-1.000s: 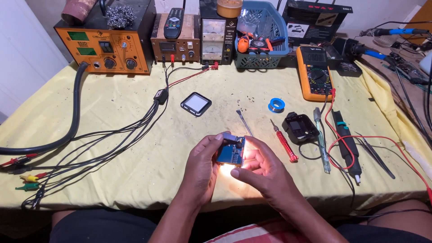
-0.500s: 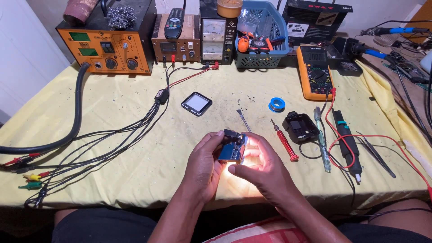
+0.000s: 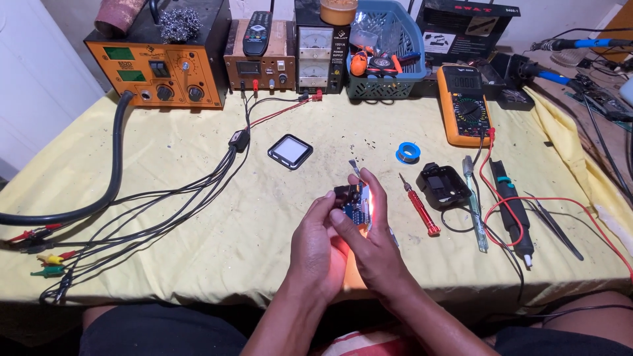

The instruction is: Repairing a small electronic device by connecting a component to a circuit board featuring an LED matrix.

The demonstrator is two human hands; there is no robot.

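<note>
Both my hands hold a small blue circuit board [image 3: 357,212] with a black part on its upper left, raised above the yellow cloth near the table's front edge. My left hand [image 3: 319,249] grips its left side with thumb and fingers. My right hand [image 3: 374,245] wraps the right side, thumb across the board. A bright light glows between my palms. A thin metal tool [image 3: 355,169] lies on the cloth just behind the board.
A red screwdriver [image 3: 420,206], a black casing [image 3: 442,185], tweezers [image 3: 554,224] and a probe lie to the right. A square white-faced part [image 3: 290,151] and a blue tape roll [image 3: 408,153] sit behind. An orange station [image 3: 161,72], a multimeter [image 3: 465,105] and a basket [image 3: 386,49] stand along the back. Cables [image 3: 165,211] trail left.
My hands have shifted slightly and turned the board, bringing the black part up at its left. The glow between my palms is smaller.
</note>
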